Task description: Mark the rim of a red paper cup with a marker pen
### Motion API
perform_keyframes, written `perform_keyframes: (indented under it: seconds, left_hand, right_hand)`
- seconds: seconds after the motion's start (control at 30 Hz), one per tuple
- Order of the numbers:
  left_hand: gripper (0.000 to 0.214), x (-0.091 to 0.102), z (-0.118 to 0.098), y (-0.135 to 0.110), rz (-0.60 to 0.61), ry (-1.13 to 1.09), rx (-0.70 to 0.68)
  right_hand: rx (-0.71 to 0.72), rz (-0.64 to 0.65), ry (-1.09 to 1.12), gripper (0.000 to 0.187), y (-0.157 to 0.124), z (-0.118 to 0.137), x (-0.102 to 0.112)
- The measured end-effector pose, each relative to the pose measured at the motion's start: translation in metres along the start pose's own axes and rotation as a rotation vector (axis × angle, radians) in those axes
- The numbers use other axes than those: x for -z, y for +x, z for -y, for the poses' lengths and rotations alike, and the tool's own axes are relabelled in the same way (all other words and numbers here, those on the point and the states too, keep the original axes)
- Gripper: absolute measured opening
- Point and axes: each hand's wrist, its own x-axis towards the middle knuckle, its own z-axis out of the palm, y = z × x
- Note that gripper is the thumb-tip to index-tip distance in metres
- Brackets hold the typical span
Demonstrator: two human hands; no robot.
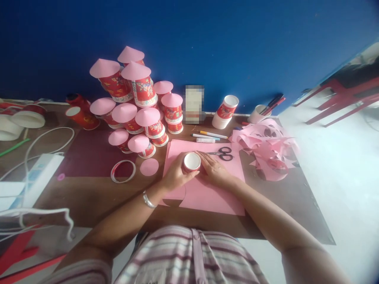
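Now left hand [175, 173] grips cup [192, 161], right hand [216, 171] alongside.

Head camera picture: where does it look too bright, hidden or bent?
In the head view, the floor at right looks washed out by glare; in the head view, coarse square blocks hide the object against the blue wall; also in the head view, the cone-topped cups lean left and the cup stack leans right, probably wide-angle distortion.

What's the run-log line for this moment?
left hand: around paper cup | right hand: beside cup, grip unclear | cup: over pink paper | scissors: on pink paper | pink offcuts: right of paper
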Motion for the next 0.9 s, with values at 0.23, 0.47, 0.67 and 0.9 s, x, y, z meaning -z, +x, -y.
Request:
perform_keyframes:
  seconds: [0.23,0.47,0.67,0.9]
  left_hand:
    - [0.035,0.005,-0.004,0.006,-0.041,0.015,0.008]
    - [0.040,0.007,-0.004,0.009,-0.022,-0.052,0.058]
    - [0.036,0.008,-0.006,0.010,-0.092,-0.094,0.063]
    - [0.059,0.011,0.018,-0.001,-0.380,0.003,-0.052]
  right_hand:
    - [0.022,0.040,-0.267,0.040,0.006,0.004,0.013]
    - [-0.030,0.027,-0.568,0.027,0.003,-0.011,0.031]
    - [-0.141,-0.031,-0.576,0.034,0.005,-0.033,0.041]
    - [-0.026,-0.041,-0.222,0.047,0.002,-0.012,0.019]
